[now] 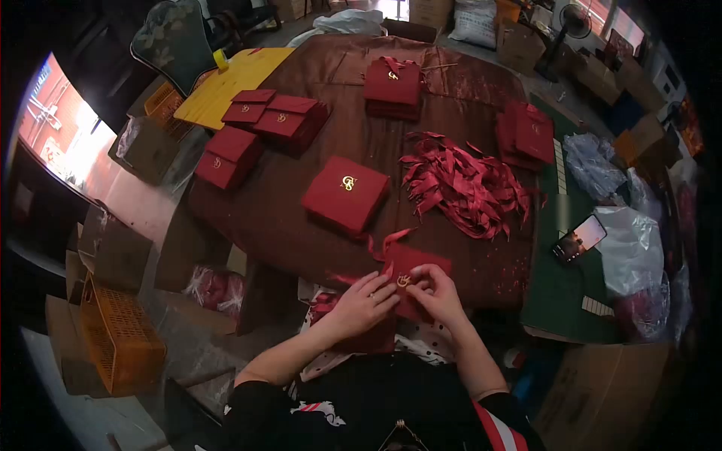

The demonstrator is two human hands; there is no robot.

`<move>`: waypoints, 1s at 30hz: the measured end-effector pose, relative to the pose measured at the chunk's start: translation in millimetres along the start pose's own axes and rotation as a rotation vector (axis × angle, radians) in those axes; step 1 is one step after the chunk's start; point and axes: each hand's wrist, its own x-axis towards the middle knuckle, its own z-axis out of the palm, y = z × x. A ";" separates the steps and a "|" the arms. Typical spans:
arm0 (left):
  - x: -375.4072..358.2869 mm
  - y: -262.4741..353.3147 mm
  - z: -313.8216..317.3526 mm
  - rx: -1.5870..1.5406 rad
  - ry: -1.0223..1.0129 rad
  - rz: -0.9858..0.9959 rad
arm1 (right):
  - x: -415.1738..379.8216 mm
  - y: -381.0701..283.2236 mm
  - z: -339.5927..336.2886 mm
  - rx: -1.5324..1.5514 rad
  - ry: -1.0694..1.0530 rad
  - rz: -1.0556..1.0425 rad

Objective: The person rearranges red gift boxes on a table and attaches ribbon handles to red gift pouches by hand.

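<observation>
A round table draped in a brown cloth (316, 225) is filling most of the view, and the person is sitting at its near edge, looking down. Stacks of red envelopes are lying across it: one pile (393, 86) at the far side, another (526, 135) to the right, several (280, 116) at the left beside a yellow board (226, 83), and a single stack with a gold emblem (346, 194) sitting near the middle. A loose heap of red ribbons (462, 184) is spreading just right of that stack. A phone (578, 238) is lying with its screen lit on the green mat to the right, well apart from the hands.

At the near edge, both hands are working on one red envelope (417, 263) that is resting half on the cloth and half over the lap. The left hand (361, 304) is pressing its curled fingers against the envelope's left side, holding it steady. The right hand (436, 293) is pinching with thumb and forefinger closed at the small gold clasp (404, 281) on the flap. A ribbon end (387, 239) is trailing from the envelope's top.

The step in hand appears to be fixing or fastening the clasp and ribbon on this envelope. The next move probably calls for a fine, steady pinch while the left hand is keeping the envelope from sliding.
</observation>
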 end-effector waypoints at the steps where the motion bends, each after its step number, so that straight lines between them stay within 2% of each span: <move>1: -11.4 8.0 -11.3 0.014 -0.107 -0.005 | -1.1 -15.5 -2.3 -0.122 0.002 0.006; 2: -22.5 16.1 -24.9 0.020 -0.179 0.011 | 2.7 -16.1 -6.5 -0.122 0.000 0.008; 4: -59.8 24.5 -32.1 0.062 -0.346 0.039 | 9.9 -16.3 -16.0 -0.323 0.119 -0.098; 6: -94.6 30.7 -35.6 0.030 -0.554 -0.001 | 26.9 -29.3 -20.4 -0.473 0.244 -0.296; 8: -118.6 39.2 -39.2 -0.015 -0.580 -0.055 | 53.4 -32.2 -29.1 -0.638 0.332 -0.572; 9: -123.7 40.3 -41.0 -0.059 -0.602 -0.109 | 67.2 -33.6 -32.7 -0.719 0.315 -0.605; 11: -119.3 39.5 -49.6 -0.013 -0.667 -0.078 | 87.4 -42.4 -34.5 -0.898 0.253 -0.644; 12: -116.3 38.4 -51.6 -0.032 -0.617 -0.064 | 95.2 -43.4 -35.0 -0.897 0.250 -0.653; 14: -108.0 31.0 -53.2 -0.041 -0.559 -0.058 | 115.6 -33.9 -38.6 -1.181 0.167 -0.696; 16: -89.5 18.1 -55.1 0.048 -0.323 -0.038 | 126.8 -26.2 -42.5 -1.249 0.137 -0.746; 17: -73.4 8.4 -56.3 -0.001 -0.178 -0.102 | 129.6 -25.6 -44.4 -1.284 0.114 -0.802; 19: -47.2 -16.6 -58.4 0.192 0.046 -0.149 | 129.1 -27.4 -45.1 -1.346 0.096 -0.835; 22: 2.7 -58.3 -59.0 0.255 0.128 -0.333 | 122.6 -28.4 -38.5 -1.264 0.107 -0.931; 25: 43.1 -79.2 -52.5 0.237 0.196 -0.451 | 94.1 -33.5 -24.7 -1.069 0.081 -0.871; 26: 50.5 -83.6 -43.9 0.265 0.180 -0.483 | 82.1 -34.0 -23.1 -0.979 0.055 -0.775; 28: 53.6 -94.3 -23.1 0.300 0.089 -0.508 | 61.9 -36.1 -17.1 -0.809 0.110 -0.713; 30: 50.2 -90.0 -9.0 0.337 0.050 -0.494 | 47.1 -31.1 -16.1 -0.781 0.167 -0.713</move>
